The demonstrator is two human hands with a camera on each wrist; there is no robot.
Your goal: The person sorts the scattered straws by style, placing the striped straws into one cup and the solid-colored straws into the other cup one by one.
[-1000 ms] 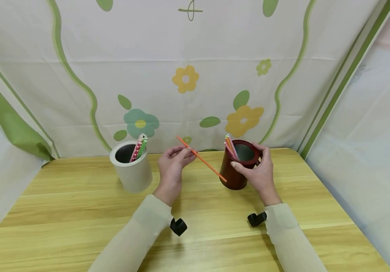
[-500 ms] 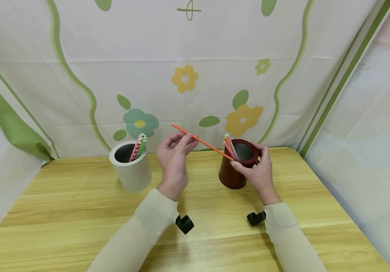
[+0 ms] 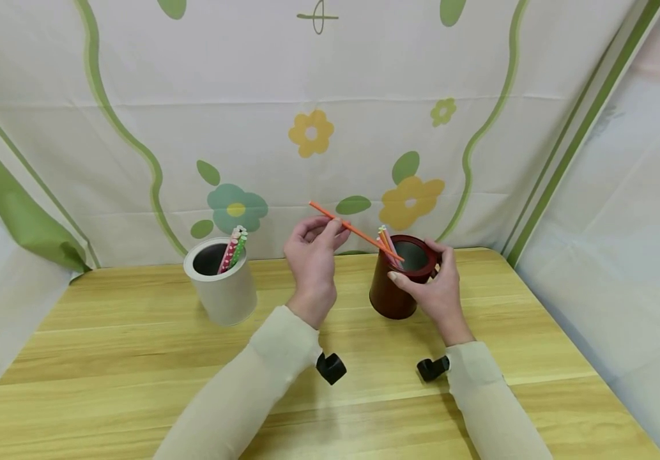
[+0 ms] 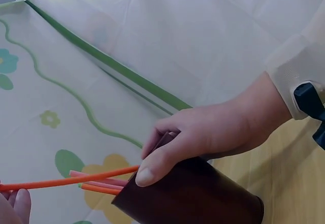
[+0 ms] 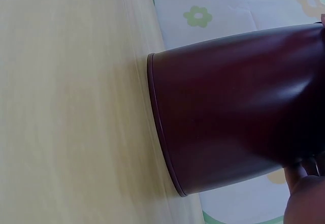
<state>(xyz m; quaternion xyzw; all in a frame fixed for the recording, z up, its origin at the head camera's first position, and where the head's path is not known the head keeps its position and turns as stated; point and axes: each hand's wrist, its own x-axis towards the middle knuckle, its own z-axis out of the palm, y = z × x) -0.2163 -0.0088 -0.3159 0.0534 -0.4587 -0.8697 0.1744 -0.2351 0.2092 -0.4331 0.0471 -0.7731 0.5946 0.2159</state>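
My left hand (image 3: 314, 262) pinches a thin orange straw (image 3: 321, 209) between thumb and fingers. The straw slants down to the right, its lower end over the mouth of a dark red cup (image 3: 393, 297). My right hand (image 3: 436, 284) grips that cup near its rim, thumb on the near side. Several pink and orange straws (image 3: 385, 237) lean at the cup's left rim. In the left wrist view, the held straw (image 4: 76, 180) crosses above the others, and the right thumb lies at the cup's edge. The right wrist view is mostly filled by the cup's side (image 5: 233, 112).
A white cup (image 3: 226, 297) stands to the left, holding several red and green polka-dot straws (image 3: 233, 252). Both cups are on a wooden table (image 3: 105, 370). A flowered curtain (image 3: 330, 147) hangs behind the table's far edge.
My left hand has risen and moved right with the orange straw, bringing its lower end from in front of the red cup to over its mouth. My right hand stays on the cup.
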